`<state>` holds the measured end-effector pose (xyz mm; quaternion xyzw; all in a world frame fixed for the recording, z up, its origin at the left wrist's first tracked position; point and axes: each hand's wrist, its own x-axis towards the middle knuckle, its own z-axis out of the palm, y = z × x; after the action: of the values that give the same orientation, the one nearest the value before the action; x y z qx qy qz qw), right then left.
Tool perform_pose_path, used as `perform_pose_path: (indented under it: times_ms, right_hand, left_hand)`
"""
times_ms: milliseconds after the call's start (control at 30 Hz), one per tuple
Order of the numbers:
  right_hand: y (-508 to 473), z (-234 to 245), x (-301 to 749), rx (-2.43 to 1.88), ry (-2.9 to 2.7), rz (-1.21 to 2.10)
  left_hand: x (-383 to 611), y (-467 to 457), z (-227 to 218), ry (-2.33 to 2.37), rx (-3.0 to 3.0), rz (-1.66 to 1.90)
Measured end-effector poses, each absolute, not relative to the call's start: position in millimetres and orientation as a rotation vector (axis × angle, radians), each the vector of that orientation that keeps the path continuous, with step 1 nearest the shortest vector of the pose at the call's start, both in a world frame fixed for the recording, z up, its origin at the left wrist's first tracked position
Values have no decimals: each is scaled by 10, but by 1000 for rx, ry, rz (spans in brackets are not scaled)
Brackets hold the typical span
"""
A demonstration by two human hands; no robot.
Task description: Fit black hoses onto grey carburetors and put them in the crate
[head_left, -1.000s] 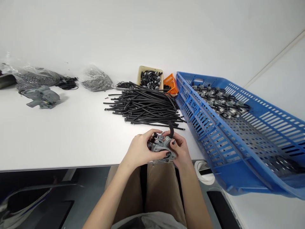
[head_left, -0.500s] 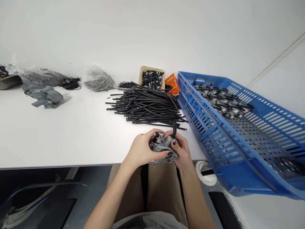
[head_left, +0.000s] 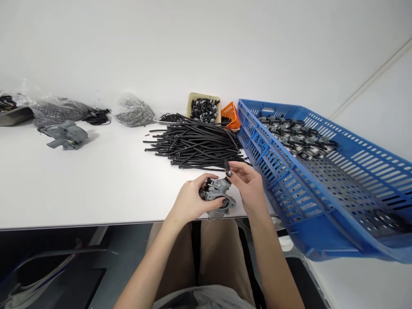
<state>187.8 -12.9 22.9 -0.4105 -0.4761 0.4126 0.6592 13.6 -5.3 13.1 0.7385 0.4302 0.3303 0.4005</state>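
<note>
A grey metal carburetor [head_left: 219,195] is held over the table's front edge by my left hand [head_left: 189,199], its thumb across the near side and its fingers round the back. At the carburetor's top stands a short black rubber tube [head_left: 227,166]. My right hand [head_left: 249,184] pinches that tube between thumb and fingers, off the metal body. Just beyond my hands lies a pile of black hoses [head_left: 196,143], many with small clips at their ends.
A large blue crate [head_left: 289,171] at right holds several carburetors [head_left: 298,137]. Behind the hoses stand a cream tray [head_left: 187,107] of black parts and an orange basket [head_left: 235,115]. A grey carburetor-like part [head_left: 66,135] and plastic bags [head_left: 133,111] sit at left.
My right hand has let go of the carburetor's side and moved up to pinch the black tube. My left hand keeps its hold, with the carburetor turned slightly.
</note>
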Motion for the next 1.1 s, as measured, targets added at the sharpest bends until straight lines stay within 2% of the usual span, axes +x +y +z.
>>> perform_pose_path:
  times_ms: [167,433,1100]
  right_hand:
    - [-109,393,1960,-900,-1339,986]
    - [36,246,2039,-651,-1338,1270]
    - [-64,259,2123,-763,-1482,1082]
  left_hand:
    - [127,-47,99,1072,1865,857]
    - [134,-18,65,1075,1862,892]
    - [137,-25,70,1043,1857,901]
